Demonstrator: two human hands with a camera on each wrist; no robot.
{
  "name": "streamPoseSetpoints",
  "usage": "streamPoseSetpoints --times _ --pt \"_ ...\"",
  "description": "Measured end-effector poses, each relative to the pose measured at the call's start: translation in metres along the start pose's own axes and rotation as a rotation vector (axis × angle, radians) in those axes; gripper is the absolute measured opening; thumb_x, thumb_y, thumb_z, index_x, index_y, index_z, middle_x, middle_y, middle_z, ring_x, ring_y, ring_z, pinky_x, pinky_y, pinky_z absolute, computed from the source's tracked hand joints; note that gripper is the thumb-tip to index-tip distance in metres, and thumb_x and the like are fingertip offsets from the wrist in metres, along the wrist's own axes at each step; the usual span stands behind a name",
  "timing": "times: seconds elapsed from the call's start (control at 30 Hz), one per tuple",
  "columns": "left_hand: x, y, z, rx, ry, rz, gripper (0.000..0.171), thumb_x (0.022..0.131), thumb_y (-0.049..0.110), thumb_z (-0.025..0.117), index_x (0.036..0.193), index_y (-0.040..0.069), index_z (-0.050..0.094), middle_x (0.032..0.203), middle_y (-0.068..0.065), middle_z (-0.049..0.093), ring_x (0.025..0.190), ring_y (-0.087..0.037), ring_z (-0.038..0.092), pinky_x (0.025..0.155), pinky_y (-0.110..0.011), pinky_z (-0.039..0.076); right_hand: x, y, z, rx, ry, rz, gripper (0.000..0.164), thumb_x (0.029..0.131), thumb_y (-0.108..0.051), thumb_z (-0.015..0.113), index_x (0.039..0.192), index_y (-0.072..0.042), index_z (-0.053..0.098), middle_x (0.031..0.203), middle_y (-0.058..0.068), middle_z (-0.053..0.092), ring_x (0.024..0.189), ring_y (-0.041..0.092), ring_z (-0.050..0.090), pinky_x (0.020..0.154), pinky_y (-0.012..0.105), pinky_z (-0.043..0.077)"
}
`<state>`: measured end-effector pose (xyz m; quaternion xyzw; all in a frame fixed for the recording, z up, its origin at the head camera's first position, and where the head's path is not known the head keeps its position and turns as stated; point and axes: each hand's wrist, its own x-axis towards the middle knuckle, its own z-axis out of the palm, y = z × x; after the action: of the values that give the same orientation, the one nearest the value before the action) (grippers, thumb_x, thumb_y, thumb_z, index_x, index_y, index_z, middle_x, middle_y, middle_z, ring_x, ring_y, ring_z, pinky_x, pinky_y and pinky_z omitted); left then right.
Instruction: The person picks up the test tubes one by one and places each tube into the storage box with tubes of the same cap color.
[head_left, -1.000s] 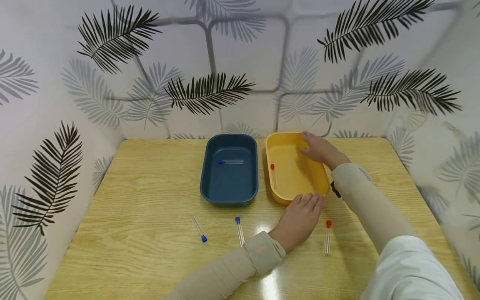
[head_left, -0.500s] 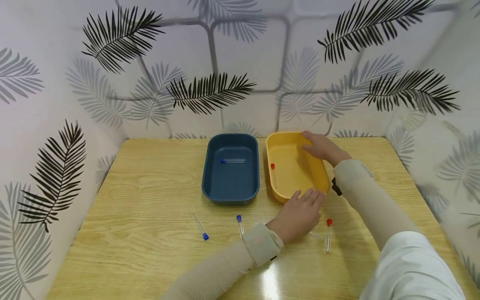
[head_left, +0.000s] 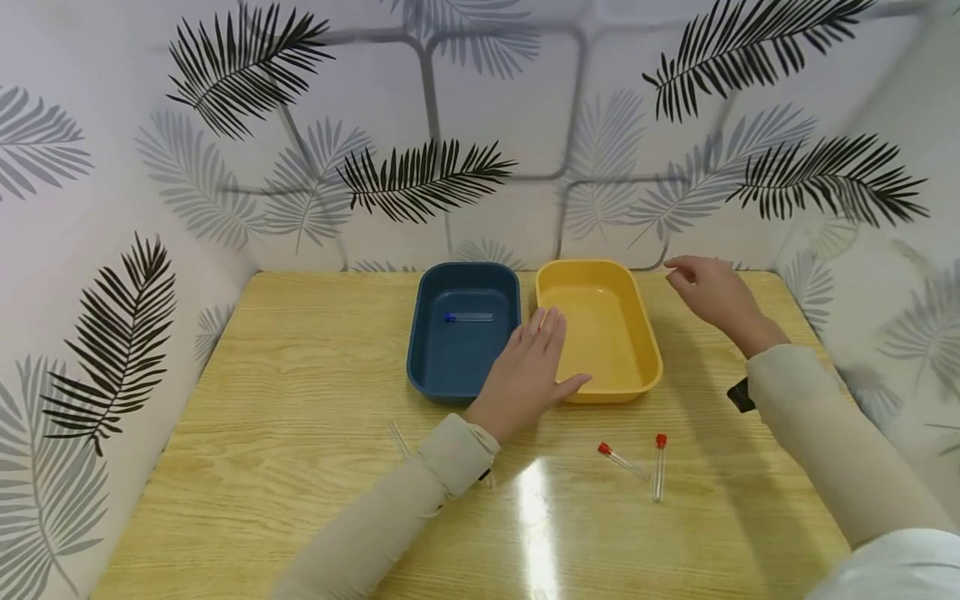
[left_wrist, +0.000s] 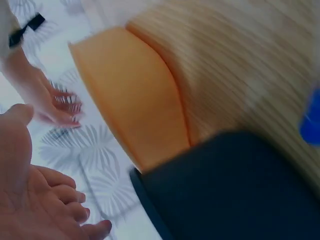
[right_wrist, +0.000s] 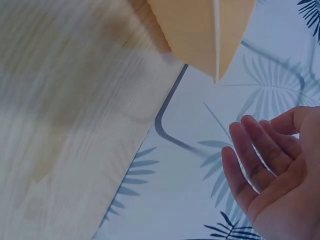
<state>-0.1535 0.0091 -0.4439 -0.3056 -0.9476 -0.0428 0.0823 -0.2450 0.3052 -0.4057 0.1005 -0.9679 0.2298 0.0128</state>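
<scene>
My left hand [head_left: 525, 367] is over the meeting sides of the blue tray [head_left: 427, 387] and the yellow tray [head_left: 648, 367], fingers extended and thumb spread. Whether it touches a rim I cannot tell. It covers the yellow tray's left side. To the right of that tray hovers my right hand [head_left: 716, 296], apart from it and holding nothing, with loosely bent fingers in the right wrist view. One blue-capped test tube [head_left: 468, 317] lies across the blue tray. Two red-capped tubes, one slanted [head_left: 622, 461] and one nearly straight [head_left: 659, 468], lie on the table in front.
Two more tubes stick out beside my left sleeve [head_left: 457, 454], one clear end [head_left: 399, 437] behind it and another tip [head_left: 491, 481] near the cuff; their caps are hidden in the head view. A leaf-patterned wall covering [head_left: 495, 200] borders the wooden table [head_left: 300, 375].
My left hand has left the yellow tray's front rim and moved left and forward. My right hand has let go of the tray's right rim and moved away to the right.
</scene>
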Motion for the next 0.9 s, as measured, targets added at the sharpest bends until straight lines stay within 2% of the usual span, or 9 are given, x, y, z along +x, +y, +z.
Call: streamPoseSetpoints --times 0.17,0.3,0.43,0.57,0.73,0.9 --pt "-0.003 -0.015 0.006 -0.056 0.0 -0.141 0.098 0.084 0.076 0.019 0.149 0.004 0.006 0.155 -0.01 -0.002 0.141 -0.024 -0.003 0.111 -0.044 0.015 -0.035 0.008 -0.005 0.034 0.009 0.042 0.043 0.098 -0.03 0.036 0.124 -0.001 0.055 0.107 0.021 0.06 0.09 0.035 0.057 0.073 0.051 0.046" --pt "-0.004 -0.017 0.01 -0.091 0.009 -0.205 0.104 0.08 0.08 0.023 0.149 0.004 0.004 0.154 -0.008 -0.009 0.141 -0.026 -0.006 0.111 -0.046 0.014 -0.067 0.012 0.001 0.07 -0.011 0.078 0.045 0.098 -0.037 0.038 0.12 -0.001 0.055 0.101 0.018 0.061 0.085 0.032 0.06 0.064 0.044 0.049" --pt "-0.003 -0.014 0.019 -0.102 -0.006 -0.207 0.109 0.077 0.083 0.021 0.149 0.005 0.001 0.154 -0.008 -0.01 0.14 -0.026 -0.007 0.111 -0.047 0.013 -0.098 0.015 0.011 0.119 -0.061 0.141 0.047 0.098 -0.039 0.039 0.116 0.002 0.053 0.097 0.018 0.061 0.083 0.032 0.062 0.059 0.037 0.049" --pt "0.0 -0.008 0.029 -0.109 -0.037 -0.18 0.11 0.074 0.086 0.017 0.149 0.007 -0.003 0.154 -0.008 -0.011 0.14 -0.024 -0.012 0.111 -0.048 0.012 -0.124 0.016 0.024 0.165 -0.147 0.202 0.051 0.098 -0.043 0.038 0.114 0.003 0.053 0.095 0.017 0.061 0.08 0.029 0.063 0.059 0.034 0.05" --pt "0.002 -0.001 0.032 -0.108 -0.045 -0.177 0.111 0.074 0.086 0.019 0.149 0.005 0.006 0.155 -0.01 -0.001 0.139 -0.022 -0.012 0.111 -0.049 0.01 -0.149 0.009 0.043 0.188 -0.241 0.233 0.048 0.097 -0.044 0.041 0.101 0.0 0.058 0.079 0.008 0.06 0.069 0.02 0.056 0.057 0.031 0.045" --pt "0.005 0.004 0.033 -0.088 -0.045 -0.192 0.11 0.075 0.084 0.02 0.148 0.002 0.014 0.154 -0.013 0.009 0.14 -0.023 -0.002 0.11 -0.048 0.014 -0.17 -0.003 0.06 0.231 -0.325 0.271 0.043 0.096 -0.044 0.047 0.088 -0.004 0.06 0.068 0.002 0.058 0.06 0.015 0.05 0.053 0.028 0.042"
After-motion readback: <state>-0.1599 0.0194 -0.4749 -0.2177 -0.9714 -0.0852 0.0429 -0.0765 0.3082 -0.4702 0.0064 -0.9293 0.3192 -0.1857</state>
